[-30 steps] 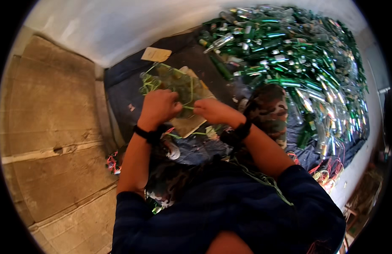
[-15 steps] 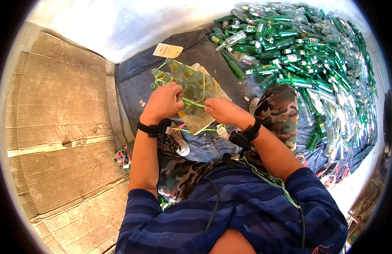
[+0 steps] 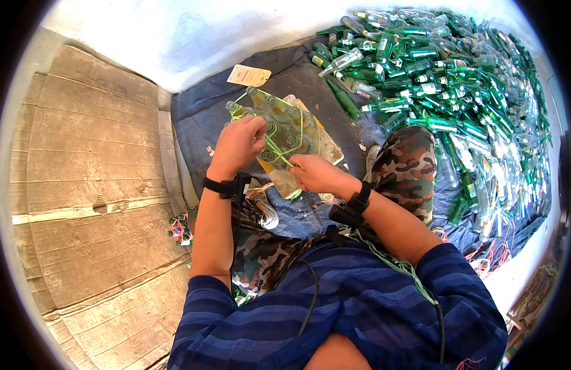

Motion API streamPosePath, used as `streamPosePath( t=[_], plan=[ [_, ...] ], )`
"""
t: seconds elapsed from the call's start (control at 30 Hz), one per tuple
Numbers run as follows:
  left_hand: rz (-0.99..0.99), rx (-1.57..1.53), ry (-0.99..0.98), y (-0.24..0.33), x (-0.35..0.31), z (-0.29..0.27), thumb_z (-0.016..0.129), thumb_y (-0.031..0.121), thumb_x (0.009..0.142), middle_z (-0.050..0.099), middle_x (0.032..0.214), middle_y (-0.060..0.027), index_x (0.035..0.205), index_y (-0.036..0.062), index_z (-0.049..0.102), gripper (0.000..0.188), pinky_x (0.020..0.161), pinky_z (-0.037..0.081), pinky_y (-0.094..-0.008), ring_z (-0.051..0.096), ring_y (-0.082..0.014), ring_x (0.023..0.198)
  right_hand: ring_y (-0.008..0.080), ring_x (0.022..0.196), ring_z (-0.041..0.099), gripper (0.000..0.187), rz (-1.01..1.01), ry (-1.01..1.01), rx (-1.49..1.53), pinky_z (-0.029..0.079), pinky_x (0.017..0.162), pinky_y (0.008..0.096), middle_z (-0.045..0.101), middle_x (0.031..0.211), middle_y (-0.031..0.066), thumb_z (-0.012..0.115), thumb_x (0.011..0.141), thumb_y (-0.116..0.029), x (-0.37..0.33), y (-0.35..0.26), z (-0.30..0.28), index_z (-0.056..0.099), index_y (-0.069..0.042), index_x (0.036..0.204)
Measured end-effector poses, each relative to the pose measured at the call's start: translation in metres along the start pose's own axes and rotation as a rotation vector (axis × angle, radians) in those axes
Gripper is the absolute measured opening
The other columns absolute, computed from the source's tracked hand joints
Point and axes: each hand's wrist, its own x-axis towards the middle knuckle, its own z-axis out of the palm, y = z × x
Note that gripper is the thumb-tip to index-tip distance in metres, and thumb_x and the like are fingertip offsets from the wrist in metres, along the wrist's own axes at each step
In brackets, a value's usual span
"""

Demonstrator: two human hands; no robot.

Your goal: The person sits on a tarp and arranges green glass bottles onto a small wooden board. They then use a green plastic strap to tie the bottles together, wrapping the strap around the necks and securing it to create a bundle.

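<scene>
A cluster of clear glass bottles (image 3: 284, 131) stands upright in front of me, with a light green plastic string (image 3: 277, 150) running around the necks. My left hand (image 3: 241, 143) is closed on the string at the near left of the cluster and covers some bottle necks. To its right and nearer to me, my right hand (image 3: 319, 172) pinches the string's other part, which stretches between the two hands. Under the bottles lies a worn, pale board (image 3: 330, 148).
A large heap of green and clear bottles (image 3: 433, 80) fills the right side. Cardboard sheets (image 3: 94, 160) cover the left. A tan card (image 3: 249, 75) lies on the dark cloth (image 3: 196, 117). Bottles tied with pink string (image 3: 181, 229) stand by my left forearm.
My right hand has drawn down and slightly left, toward me. The left hand has shifted slightly, still at the bottle necks, and the string between the hands slants more steeply.
</scene>
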Motion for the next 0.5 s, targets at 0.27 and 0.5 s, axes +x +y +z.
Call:
streamPosePath(
  t=[0.27, 0.5],
  plan=[
    [0.053, 0.090, 0.090, -0.0010, 0.0046, 0.0017, 0.069, 0.008, 0.082, 0.069, 0.084, -0.0105, 0.094, 0.0096, 0.073, 0.014, 0.067, 0.052, -0.0444, 0.067, -0.0351, 0.077, 0.0488, 0.083, 0.064, 0.016, -0.032, 0.065, 0.026, 0.050, 0.071, 0.0543, 0.064, 0.081, 0.0256, 0.058, 0.096, -0.015, -0.0035, -0.0061, -0.0021, 0.057, 0.000, 0.091],
    [-0.004, 0.125, 0.059, -0.0046, 0.0067, 0.0062, 0.066, 0.008, 0.086, 0.074, 0.094, -0.0109, 0.099, 0.0085, 0.073, 0.014, 0.072, 0.053, -0.0453, 0.069, -0.0349, 0.086, 0.0479, 0.084, 0.064, 0.018, -0.025, 0.038, 0.055, 0.050, 0.072, 0.0518, 0.064, 0.083, 0.0255, 0.057, 0.098, -0.017, -0.0037, -0.0072, -0.0046, 0.057, 0.000, 0.093]
  ],
)
